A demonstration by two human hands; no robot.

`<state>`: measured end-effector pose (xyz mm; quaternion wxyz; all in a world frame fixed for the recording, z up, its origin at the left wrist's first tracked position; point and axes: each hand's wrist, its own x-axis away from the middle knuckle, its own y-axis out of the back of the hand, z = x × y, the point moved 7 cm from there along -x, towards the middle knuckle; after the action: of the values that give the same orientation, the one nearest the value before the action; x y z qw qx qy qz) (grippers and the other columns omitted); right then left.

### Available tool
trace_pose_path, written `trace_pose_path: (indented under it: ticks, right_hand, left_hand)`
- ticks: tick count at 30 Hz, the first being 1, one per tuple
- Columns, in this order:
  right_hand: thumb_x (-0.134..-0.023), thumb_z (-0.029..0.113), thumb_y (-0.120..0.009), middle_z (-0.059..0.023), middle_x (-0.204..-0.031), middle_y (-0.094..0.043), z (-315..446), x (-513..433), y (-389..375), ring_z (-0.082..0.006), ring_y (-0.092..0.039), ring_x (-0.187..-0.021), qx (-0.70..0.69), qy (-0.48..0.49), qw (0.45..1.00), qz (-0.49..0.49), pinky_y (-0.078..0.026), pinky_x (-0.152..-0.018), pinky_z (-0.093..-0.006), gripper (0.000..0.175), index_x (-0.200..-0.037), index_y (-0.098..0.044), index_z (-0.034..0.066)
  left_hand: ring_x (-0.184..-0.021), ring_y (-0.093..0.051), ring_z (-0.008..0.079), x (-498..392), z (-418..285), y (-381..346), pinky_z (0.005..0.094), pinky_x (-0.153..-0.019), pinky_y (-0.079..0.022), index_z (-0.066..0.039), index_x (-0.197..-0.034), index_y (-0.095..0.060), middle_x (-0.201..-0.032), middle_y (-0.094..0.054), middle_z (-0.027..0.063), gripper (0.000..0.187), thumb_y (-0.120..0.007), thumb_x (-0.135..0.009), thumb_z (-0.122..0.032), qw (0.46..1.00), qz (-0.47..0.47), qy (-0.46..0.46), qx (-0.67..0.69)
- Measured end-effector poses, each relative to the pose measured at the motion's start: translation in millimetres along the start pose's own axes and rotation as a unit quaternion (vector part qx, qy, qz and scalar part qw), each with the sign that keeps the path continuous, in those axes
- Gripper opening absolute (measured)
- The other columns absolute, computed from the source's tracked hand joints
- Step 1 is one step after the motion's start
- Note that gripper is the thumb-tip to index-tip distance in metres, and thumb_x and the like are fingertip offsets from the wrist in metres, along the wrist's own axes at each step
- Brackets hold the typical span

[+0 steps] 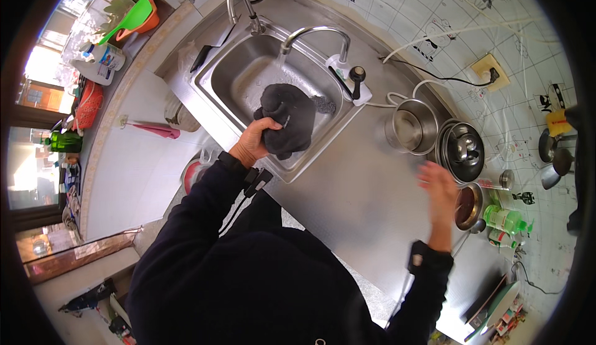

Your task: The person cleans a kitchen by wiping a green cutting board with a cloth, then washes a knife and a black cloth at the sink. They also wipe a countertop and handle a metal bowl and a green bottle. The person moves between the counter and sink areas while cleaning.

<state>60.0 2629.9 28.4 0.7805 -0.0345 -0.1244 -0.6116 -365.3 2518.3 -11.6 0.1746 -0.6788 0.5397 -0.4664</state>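
My left hand (256,141) grips a bunched dark grey cloth (289,119) above the near side of a stainless steel sink (237,72). Water runs from the curved faucet (316,30) into the basin behind the cloth. A grey mesh scrubber (323,104) lies in the basin, just right of the cloth. Over the steel counter (349,191) at the right is my right hand (437,184), blurred, fingers apart, with nothing seen in it. It is near a stack of metal bowls (464,151) and a steel pot (412,126).
A second faucet (242,5) and a cleaver (212,49) are at the sink's far left. Along the right wall stand a brown-stained pan (467,206) and a green soap bottle (505,219). A black cord (433,77) runs to the wall socket (491,72).
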Motion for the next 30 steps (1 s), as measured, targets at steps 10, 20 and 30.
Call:
trace_pose_path:
  ticks: [10, 20, 30]
  right_hand:
    - [-0.085, 0.011, -0.070, -0.0082, -0.101, -0.067, -44.5, -88.2, -381.2, -0.0188, -0.064, -0.091, -0.336, -0.174, 0.926, -0.013, -0.051, -0.083, -0.0305, 0.025, -0.107, -0.064, -0.0001]
    - [-0.087, 0.012, -0.066, -0.0045, -0.101, -0.066, -58.4, -132.3, -412.4, -0.0152, -0.063, -0.090, -0.313, -0.175, 0.933, -0.019, -0.049, -0.080, -0.0283, 0.024, -0.109, -0.064, 0.0016]
    - [-0.087, 0.023, -0.066, -0.0067, -0.095, -0.065, -53.5, -164.1, -396.4, -0.0125, -0.060, -0.084, -0.044, -0.062, 0.995, -0.060, -0.047, -0.075, -0.0288, 0.028, -0.098, -0.064, -0.0031]
  left_hand:
    - [-0.116, -0.052, 0.0223, -37.7, -65.5, 83.7, 0.0398, -0.101, -0.039, -0.002, -0.129, -0.051, -0.124, -0.057, 0.0104, 0.055, -0.070, -0.084, -0.029, 0.980, -0.004, 0.092, -0.176]
    - [-0.127, -0.042, 0.0259, -109.1, -97.9, 134.9, 0.0491, -0.096, -0.041, -0.011, -0.143, -0.033, -0.142, -0.040, 0.0095, 0.077, -0.070, -0.082, -0.041, 0.974, -0.154, 0.134, -0.096]
    - [-0.091, -0.064, 0.0225, -140.4, -79.8, 138.2, 0.0403, -0.080, -0.052, -0.003, -0.106, -0.057, -0.100, -0.064, 0.0098, 0.027, -0.054, -0.096, -0.028, 0.974, -0.200, 0.032, -0.099]
